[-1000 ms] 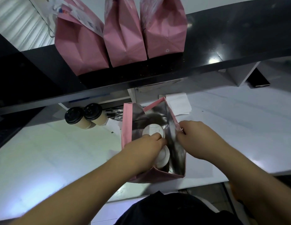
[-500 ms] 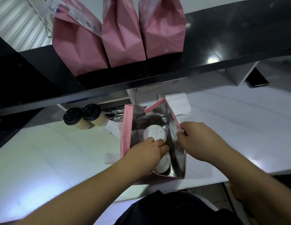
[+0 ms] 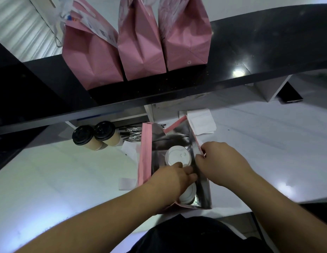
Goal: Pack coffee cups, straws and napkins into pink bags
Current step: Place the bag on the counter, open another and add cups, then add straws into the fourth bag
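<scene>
— Where does everything sit around the open bag (image 3: 146, 157)?

— It stands on the desk (image 3: 259, 152). Two lidded cups (image 3: 178, 156) are inside it. Two more cups (image 3: 97, 136) lie to its left, straws (image 3: 131, 134) between them and the bag.

— And behind it?

— Napkins (image 3: 201, 121) just behind its right corner; farther back, three bags (image 3: 140, 42) stand side by side on the raised shelf (image 3: 259, 52).

A white table (image 3: 49, 179) with faint marbling spans the foreground; above it runs a raised glossy black shelf (image 3: 250, 52), mirroring a bright ceiling light (image 3: 238, 72); white corrugated wall panelling (image 3: 18, 30) shows at upper left; a white bracket (image 3: 268, 90) props the shelf.
</scene>
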`<state>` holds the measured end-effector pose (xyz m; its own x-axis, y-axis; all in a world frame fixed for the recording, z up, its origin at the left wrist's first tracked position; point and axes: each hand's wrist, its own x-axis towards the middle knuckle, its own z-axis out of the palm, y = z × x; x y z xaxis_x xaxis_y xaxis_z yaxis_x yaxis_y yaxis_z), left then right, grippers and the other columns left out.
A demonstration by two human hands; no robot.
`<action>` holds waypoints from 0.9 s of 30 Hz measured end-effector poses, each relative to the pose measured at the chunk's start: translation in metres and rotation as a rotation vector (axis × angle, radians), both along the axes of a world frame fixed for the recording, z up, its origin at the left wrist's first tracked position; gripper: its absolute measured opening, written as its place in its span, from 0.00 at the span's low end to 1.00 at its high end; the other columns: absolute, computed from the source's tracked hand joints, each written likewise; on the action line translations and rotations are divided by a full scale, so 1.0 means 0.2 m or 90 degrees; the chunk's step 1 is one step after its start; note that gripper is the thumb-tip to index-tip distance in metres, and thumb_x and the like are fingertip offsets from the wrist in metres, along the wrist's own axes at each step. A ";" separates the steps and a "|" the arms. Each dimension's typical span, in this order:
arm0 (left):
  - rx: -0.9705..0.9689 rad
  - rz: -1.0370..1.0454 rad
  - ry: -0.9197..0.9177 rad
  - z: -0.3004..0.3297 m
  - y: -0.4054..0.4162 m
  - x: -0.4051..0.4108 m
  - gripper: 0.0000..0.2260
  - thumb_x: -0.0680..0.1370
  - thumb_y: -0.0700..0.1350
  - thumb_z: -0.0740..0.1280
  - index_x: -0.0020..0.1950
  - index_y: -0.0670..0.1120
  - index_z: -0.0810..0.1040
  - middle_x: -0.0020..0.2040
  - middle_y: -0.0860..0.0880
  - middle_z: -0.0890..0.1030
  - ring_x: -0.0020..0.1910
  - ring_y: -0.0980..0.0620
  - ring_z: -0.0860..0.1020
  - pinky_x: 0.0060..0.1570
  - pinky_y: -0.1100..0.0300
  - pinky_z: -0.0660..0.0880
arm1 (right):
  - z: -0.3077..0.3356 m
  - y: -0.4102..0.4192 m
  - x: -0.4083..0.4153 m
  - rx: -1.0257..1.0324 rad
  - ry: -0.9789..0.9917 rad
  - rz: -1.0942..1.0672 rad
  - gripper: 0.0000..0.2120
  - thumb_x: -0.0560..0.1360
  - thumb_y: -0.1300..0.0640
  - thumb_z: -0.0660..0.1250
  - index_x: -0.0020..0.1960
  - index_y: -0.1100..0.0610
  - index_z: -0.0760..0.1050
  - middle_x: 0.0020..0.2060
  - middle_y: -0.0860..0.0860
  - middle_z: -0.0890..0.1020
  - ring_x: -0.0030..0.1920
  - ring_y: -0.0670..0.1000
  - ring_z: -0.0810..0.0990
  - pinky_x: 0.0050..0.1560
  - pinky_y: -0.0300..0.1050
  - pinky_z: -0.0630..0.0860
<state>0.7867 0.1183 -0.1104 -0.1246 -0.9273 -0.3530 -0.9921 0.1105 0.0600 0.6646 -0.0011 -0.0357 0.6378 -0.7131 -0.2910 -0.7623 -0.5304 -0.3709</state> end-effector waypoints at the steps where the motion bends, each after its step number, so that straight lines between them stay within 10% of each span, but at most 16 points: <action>1: -0.008 -0.009 -0.005 0.00 0.01 0.00 0.25 0.75 0.36 0.66 0.72 0.48 0.72 0.65 0.49 0.74 0.55 0.41 0.74 0.32 0.52 0.67 | 0.00 0.00 0.00 -0.005 -0.001 0.002 0.13 0.78 0.50 0.60 0.37 0.55 0.70 0.34 0.50 0.77 0.34 0.52 0.76 0.30 0.44 0.65; 12: 0.070 0.022 0.030 0.19 -0.05 0.04 0.22 0.77 0.43 0.70 0.72 0.49 0.75 0.66 0.47 0.75 0.60 0.41 0.77 0.49 0.47 0.79 | 0.02 -0.01 0.01 0.027 0.001 -0.043 0.14 0.80 0.54 0.57 0.39 0.56 0.74 0.35 0.52 0.80 0.36 0.55 0.79 0.34 0.46 0.74; 20: -0.468 0.433 0.459 0.64 0.04 0.49 0.04 0.81 0.48 0.67 0.48 0.54 0.82 0.42 0.57 0.82 0.42 0.58 0.79 0.41 0.66 0.75 | 0.06 -0.08 0.00 0.018 0.032 -0.058 0.16 0.82 0.51 0.57 0.38 0.51 0.75 0.34 0.48 0.81 0.34 0.50 0.80 0.34 0.45 0.76; 27: -0.166 0.553 0.139 -0.08 0.16 0.93 0.05 0.79 0.45 0.68 0.53 0.52 0.83 0.48 0.51 0.85 0.49 0.46 0.83 0.44 0.56 0.77 | 0.05 -0.12 0.00 -0.001 0.078 -0.070 0.15 0.80 0.53 0.57 0.36 0.54 0.73 0.32 0.50 0.80 0.33 0.52 0.79 0.31 0.45 0.71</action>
